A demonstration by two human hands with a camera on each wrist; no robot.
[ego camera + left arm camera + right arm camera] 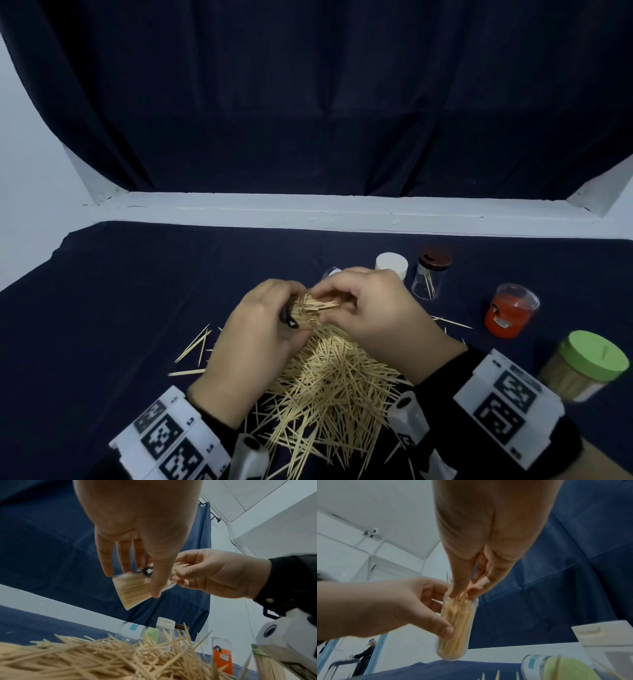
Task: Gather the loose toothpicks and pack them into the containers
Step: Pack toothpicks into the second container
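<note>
Clear container (pixel 455 627), nearly full of toothpicks, is gripped by left hand (pixel 255 337), thumb and fingers (pixel 435 589) curled round it, held tilted above the loose toothpick pile (pixel 329 387) on the bench (pixel 130 281). A small bunch of toothpicks (pixel 180 566) is pinched at the container mouth by right hand (pixel 383 315). Four other containers are seen to the right: white-lidded (pixel 391 263), brown-lidded (pixel 432 275), red (pixel 510 315), green-lidded (pixel 587 365).
</note>
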